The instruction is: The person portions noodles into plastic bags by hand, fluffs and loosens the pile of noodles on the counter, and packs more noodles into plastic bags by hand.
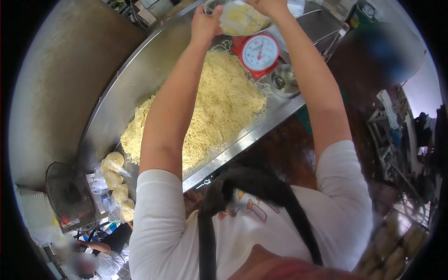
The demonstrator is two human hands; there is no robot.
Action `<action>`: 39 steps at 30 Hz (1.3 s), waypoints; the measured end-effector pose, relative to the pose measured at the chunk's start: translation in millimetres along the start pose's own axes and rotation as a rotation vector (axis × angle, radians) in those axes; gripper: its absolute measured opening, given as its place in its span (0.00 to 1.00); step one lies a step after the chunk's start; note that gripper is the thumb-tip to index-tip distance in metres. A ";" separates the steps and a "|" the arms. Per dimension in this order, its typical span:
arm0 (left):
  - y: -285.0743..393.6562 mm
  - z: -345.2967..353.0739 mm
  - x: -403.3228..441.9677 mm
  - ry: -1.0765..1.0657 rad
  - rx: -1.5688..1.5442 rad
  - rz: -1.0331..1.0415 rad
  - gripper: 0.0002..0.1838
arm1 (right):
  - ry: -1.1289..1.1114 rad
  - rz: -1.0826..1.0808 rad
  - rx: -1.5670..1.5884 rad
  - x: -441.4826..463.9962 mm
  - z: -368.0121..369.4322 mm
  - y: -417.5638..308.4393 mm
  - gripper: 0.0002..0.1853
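A round shallow pan (241,35) with pale yellow noodles in it sits at the top edge of the view, above a red dial scale (260,53). My left hand (206,22) is closed on the pan's left rim, thumb on the inner side. At the pan's right side, my right hand (269,6) is closed, partly cut off by the frame edge; its fingertips are hard to make out. Below the scale and between my forearms lies a large heap of yellow noodles (224,93) on a steel table (154,60). Loose strands lie around the heap.
A small metal bowl (285,80) stands right of the scale. Several bags of noodles (114,179) lie at the table's left end, beside a black fan (70,196). Another person (105,259) is at lower left. The table's raised rim runs along the wall.
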State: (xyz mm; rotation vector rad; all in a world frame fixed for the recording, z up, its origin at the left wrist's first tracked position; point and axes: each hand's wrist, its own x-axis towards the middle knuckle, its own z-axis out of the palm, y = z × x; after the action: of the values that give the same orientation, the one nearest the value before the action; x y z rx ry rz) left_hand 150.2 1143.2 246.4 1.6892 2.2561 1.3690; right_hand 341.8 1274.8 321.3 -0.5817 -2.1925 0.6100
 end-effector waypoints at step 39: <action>-436.0 -716.3 -690.0 0.000 0.794 -0.872 0.14 | -1.202 -0.630 0.655 -379.9 425.8 -622.9 0.17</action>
State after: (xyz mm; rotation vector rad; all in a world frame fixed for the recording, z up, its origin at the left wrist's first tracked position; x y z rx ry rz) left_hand -239.5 141.4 92.0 0.4881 3.1272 0.2919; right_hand 109.3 468.2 227.2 1.0572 -2.7059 1.4462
